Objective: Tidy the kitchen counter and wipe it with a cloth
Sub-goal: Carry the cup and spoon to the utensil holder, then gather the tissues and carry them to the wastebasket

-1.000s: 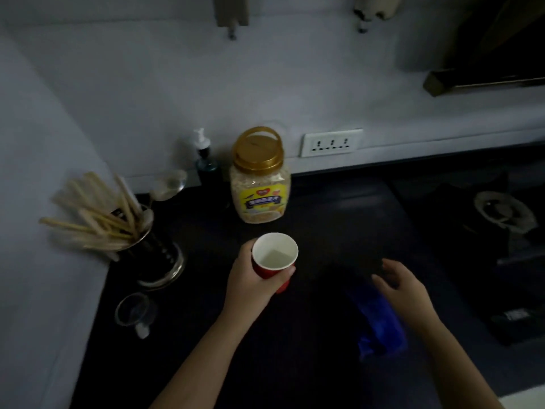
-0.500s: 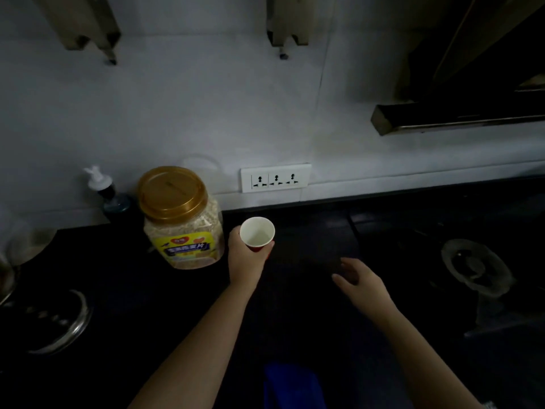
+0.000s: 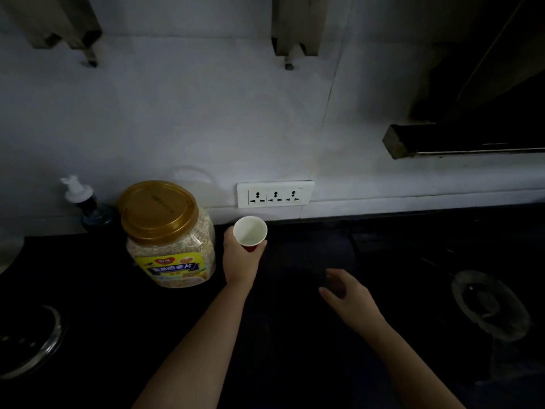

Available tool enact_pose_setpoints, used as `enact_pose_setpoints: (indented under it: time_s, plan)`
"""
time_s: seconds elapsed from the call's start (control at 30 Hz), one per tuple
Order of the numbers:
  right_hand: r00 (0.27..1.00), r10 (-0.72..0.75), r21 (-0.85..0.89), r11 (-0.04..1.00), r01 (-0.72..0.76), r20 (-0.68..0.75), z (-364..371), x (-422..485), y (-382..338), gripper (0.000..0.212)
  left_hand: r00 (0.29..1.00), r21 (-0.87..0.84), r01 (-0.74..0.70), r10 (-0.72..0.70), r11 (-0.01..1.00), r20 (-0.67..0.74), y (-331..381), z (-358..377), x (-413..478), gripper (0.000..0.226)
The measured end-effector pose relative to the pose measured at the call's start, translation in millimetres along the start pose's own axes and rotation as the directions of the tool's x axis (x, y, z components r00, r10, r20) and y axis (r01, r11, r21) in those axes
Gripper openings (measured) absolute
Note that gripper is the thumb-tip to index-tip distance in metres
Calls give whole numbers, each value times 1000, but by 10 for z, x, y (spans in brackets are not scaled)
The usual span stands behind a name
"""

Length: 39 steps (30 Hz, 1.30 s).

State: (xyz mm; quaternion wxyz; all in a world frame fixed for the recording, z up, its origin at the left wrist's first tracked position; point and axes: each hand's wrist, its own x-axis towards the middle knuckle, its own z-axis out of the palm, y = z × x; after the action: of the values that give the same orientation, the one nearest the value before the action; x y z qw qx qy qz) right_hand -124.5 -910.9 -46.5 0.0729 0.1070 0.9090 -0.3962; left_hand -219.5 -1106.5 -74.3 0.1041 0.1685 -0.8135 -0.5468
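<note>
My left hand (image 3: 240,261) grips a red paper cup (image 3: 250,234) with a white inside, upright, near the back of the dark counter (image 3: 295,335), just below the wall socket. The cup looks empty. To its left stands a clear oat jar (image 3: 169,234) with a gold lid and a yellow label. My right hand (image 3: 349,293) hovers over the counter's middle, fingers apart, holding nothing. The blue cloth is out of view.
A pump bottle (image 3: 84,203) stands against the wall behind the jar. A white triple socket (image 3: 275,193) is on the wall. A round metal holder's rim (image 3: 35,346) sits at the left edge. A stove burner (image 3: 489,302) lies at right, under a range hood (image 3: 460,141).
My left hand carried the cup away from me toward the back wall, beside the oat jar. My view tilted up and right, so the blue cloth and chopstick holder left the frame.
</note>
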Motion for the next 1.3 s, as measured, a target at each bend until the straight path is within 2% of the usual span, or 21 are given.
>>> enact_pose_setpoints:
  time_s: [0.2,0.33,0.43,0.57,0.63,0.77,0.9,1.0,1.1,1.2,1.3]
  plan:
    - [1000,15,7,1000,-15,6,50,-83,47,49,997,67,57,-61,996,57,-34,-8,58,79]
    - [999,32,-2,999,-32,-2,24,-201,102,48,984,76,144,-151,987,96,-57,-82,-30,89]
    - [997,69,-8,998,-70,-16,-3,-339,178,47,977,71,142,-151,987,148,-27,-277,-320,65]
    - [992,123,14,992,-123,-17,-53,-644,292,42,942,73,114,-131,991,310,-18,-842,-947,24]
    - [985,171,65,984,-169,-27,-102,-864,360,38,913,109,113,-147,988,380,-77,-1200,-1265,12]
    - [958,270,140,957,-256,-97,-174,-1417,579,30,860,159,158,-215,975,462,-262,-1865,-1831,15]
    - [918,348,223,926,-305,-192,-164,-2116,702,17,840,169,125,-194,978,507,-338,-2251,-2195,16]
    - [862,419,326,888,-323,-285,-60,-2746,707,15,801,152,58,-137,987,582,-325,-2374,-2403,16]
    - [780,543,481,798,-364,-310,182,-3436,745,17,692,155,-32,-90,987,716,-377,-2401,-2638,18]
    - [676,694,611,654,-447,-248,487,-4152,949,18,561,146,-119,-55,982,826,-473,-2357,-2982,22]
    - [514,844,703,459,-543,-154,758,-4910,1337,20,466,123,-123,-52,985,883,-579,-2246,-3400,25]
